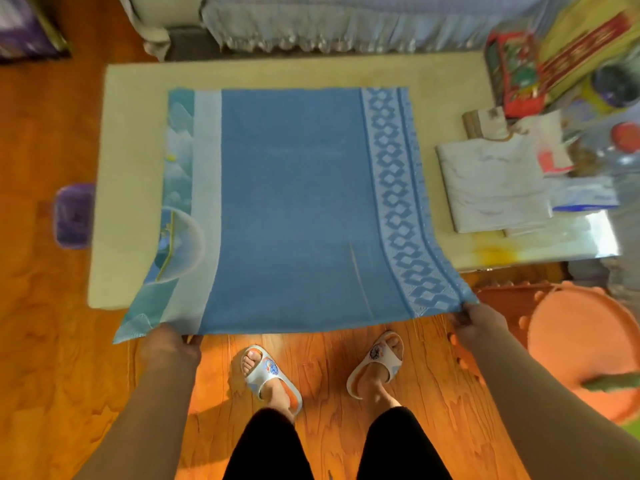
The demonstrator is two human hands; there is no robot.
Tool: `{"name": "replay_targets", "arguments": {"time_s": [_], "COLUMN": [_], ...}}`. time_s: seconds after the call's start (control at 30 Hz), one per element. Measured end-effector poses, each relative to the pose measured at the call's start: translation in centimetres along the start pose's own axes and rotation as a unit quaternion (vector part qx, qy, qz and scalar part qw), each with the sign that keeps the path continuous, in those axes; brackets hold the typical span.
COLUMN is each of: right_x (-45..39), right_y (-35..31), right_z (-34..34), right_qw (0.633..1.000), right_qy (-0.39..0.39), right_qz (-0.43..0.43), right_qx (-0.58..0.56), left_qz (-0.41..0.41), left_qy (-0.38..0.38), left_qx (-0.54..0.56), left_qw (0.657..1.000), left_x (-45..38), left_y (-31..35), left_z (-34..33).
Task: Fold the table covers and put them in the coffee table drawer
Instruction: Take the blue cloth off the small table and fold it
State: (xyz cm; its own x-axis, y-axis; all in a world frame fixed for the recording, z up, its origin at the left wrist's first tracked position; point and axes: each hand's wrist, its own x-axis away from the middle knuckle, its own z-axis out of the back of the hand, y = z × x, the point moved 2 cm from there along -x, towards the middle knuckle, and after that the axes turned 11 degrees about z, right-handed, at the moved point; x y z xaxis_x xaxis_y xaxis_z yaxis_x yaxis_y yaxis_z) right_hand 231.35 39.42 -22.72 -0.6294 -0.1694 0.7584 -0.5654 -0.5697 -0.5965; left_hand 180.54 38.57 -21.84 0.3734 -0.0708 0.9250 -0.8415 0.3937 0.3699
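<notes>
both hands, left hand and right hand, pinch the near corners of the blue table cover on the coffee table, so folding it away across the table seems next.

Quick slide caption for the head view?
Both hands, left hand and right hand, grip the blue table cover's near corners over the coffee table.

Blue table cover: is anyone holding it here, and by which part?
Yes. The blue table cover is gripped at its near edge: left hand and right hand each hold a near corner.

Head view, steeply downward, close
</notes>
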Motion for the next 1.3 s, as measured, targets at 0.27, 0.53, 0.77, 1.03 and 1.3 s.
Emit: {"name": "replay_targets", "arguments": {"time_s": [0.27,0.53,0.77,1.03,1.3], "right_x": [9.1,7.5,0.4,-4.3,1.2], "right_y": [-2.7,-9.7,-15.7,-16.6,-2.3], "right_z": [-0.4,-8.5,-18.8,-33.4,-44.8], "right_qw": [0.995,0.979,0.995,0.915,0.509], "right_qy": [0.015,-0.018,-0.002,-0.058,-0.348], "right_qz": [0.088,0.18,0.064,0.277,0.597], "right_qx": [0.038,0.098,-0.07,0.287,0.514], "left_qz": [0.068,0.053,0.003,-0.182,-0.353], "left_qy": [-0.057,-0.095,-0.079,-0.085,0.165], "left_qx": [-0.062,-0.053,-0.037,-0.379,-0.51], "left_qw": [0.994,0.993,0.996,0.903,0.767], "left_x": [4.5,3.7,0.7,-3.2,-9.4], "left_y": [5.9,12.4,17.4,15.8,15.9], "left_z": [2.9,-5.8,-18.7,-29.7,-19.9]}}
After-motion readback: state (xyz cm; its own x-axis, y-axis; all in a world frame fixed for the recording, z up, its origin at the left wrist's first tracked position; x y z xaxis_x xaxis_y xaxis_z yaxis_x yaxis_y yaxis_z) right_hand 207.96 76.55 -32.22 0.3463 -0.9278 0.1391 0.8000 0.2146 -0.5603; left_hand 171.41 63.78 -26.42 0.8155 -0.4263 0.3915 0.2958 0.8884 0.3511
